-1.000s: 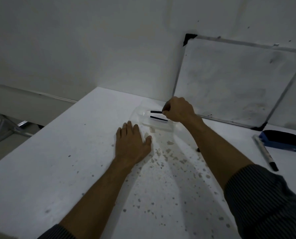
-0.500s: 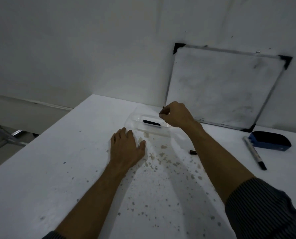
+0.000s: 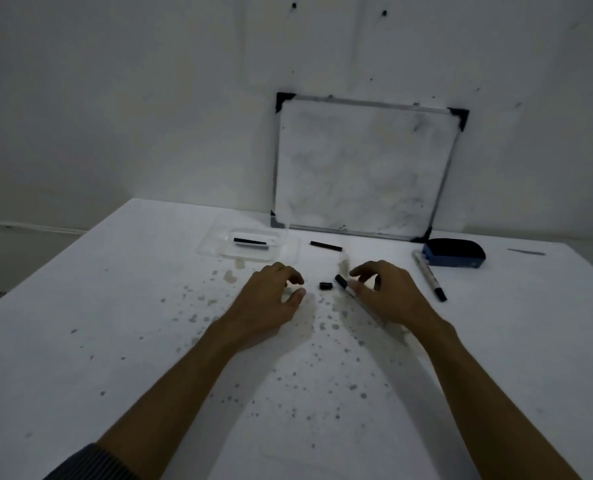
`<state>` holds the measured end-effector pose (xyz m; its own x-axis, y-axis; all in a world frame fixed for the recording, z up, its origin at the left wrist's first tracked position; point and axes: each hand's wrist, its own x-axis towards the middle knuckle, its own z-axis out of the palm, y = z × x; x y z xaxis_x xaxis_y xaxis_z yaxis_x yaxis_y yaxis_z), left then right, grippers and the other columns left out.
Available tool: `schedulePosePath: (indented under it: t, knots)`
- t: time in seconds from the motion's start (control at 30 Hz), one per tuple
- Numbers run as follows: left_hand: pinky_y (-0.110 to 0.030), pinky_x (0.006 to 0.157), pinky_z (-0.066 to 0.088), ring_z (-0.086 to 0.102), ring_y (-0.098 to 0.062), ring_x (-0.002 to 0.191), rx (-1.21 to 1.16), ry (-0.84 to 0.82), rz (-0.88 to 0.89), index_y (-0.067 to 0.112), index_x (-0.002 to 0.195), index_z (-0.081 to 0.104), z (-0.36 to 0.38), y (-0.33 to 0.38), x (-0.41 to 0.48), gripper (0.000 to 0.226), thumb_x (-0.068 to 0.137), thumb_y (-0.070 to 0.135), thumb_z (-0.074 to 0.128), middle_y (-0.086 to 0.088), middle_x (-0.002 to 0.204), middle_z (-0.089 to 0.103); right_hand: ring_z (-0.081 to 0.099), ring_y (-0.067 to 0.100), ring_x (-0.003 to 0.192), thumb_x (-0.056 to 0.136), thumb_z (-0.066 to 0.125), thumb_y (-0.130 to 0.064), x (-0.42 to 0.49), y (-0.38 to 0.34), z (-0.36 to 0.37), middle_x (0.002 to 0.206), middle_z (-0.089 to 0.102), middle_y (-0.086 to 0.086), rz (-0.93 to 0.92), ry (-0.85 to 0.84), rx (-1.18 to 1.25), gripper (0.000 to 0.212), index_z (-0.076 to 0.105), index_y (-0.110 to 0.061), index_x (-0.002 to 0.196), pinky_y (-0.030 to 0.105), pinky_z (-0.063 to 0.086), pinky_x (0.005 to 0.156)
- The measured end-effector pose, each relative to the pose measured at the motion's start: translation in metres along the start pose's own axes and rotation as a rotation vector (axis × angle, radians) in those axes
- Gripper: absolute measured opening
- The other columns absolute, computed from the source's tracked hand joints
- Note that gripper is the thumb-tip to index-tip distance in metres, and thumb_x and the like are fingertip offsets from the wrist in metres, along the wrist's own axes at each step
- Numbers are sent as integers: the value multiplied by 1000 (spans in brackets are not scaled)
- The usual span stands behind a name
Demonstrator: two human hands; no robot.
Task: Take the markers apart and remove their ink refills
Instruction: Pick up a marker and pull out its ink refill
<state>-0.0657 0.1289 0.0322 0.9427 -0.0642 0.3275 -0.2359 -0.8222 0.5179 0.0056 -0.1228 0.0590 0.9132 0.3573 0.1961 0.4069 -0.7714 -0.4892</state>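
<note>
My right hand holds a white marker low over the table, its black end pointing up and left; most of the barrel is hidden under my fingers. A small black cap lies on the table just left of that end. My left hand rests on the table left of the cap, fingers loosely curled, with nothing visible in it. One black ink refill lies in a clear plastic tray. Another black refill lies on the table right of the tray. A second whole marker lies further right.
A small whiteboard leans on the wall at the back of the white, speckled table. A blue eraser sits beside the second marker. The table's left edge runs diagonally toward the near left.
My right hand left the tray, came back toward me and now holds a marker. My left hand lifted from flat and curled near the cap. The camera view shifted right.
</note>
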Motion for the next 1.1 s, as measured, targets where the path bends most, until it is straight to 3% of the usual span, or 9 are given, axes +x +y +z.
schedulePosePath:
  t: [0.1,0.23,0.37,0.47,0.6,0.8,0.93,1.03,1.1]
  knots:
    - [-27,90,45,59,-17,112,-15,-3,31,19,126,63,14,19,22,32,99,35,62,-1,125,64,56,0,84,86,70,-52,-21,11,12,104,64,-10,68,-19,83,38,65,-33,119,11,38,66]
    - [-21,91,38,58,-22,116,-14,-13,39,9,129,62,25,32,66,31,102,22,60,-8,128,63,57,3,82,91,71,-33,-31,18,25,99,64,-7,72,108,190,28,69,-23,117,12,42,70]
    - [-37,104,45,59,-33,122,50,-25,11,3,129,65,41,27,119,31,100,12,61,-17,129,65,60,12,88,91,71,-28,-27,24,25,100,65,-2,135,245,221,29,70,-17,118,29,54,82]
    - [-36,107,40,54,-32,130,112,-62,-8,4,134,64,55,21,146,34,101,13,61,-15,137,62,59,10,88,91,71,-27,-24,31,23,106,68,2,174,285,255,31,71,-16,120,19,49,80]
    - [-42,95,53,65,-34,114,161,-82,27,6,114,78,69,14,164,22,97,13,65,-16,120,72,59,7,88,92,71,-30,-19,37,23,107,68,0,191,298,318,27,74,-19,116,2,38,72]
    - [-37,86,50,64,-28,103,125,-10,24,15,106,81,67,9,164,17,97,18,66,-9,108,75,65,13,93,94,69,-38,-14,38,27,105,69,0,170,315,354,28,74,-24,118,20,50,83]
    - [-22,91,47,66,-9,98,-175,136,-71,14,116,77,44,32,148,22,101,23,65,0,111,76,63,1,91,87,77,-37,-14,36,24,106,70,-9,179,275,500,32,73,-22,115,3,47,75]
    - [-8,79,51,68,7,86,-580,176,-203,15,120,75,26,51,124,23,100,25,66,8,103,75,71,7,86,80,85,-35,-14,34,12,97,76,-8,213,296,795,33,75,-21,108,14,56,73]
    - [-12,82,56,72,0,93,-859,172,-274,14,120,73,20,55,108,23,100,22,66,6,105,77,73,4,86,79,85,-31,-15,29,3,94,79,-6,250,298,1055,29,76,-21,105,18,58,74]
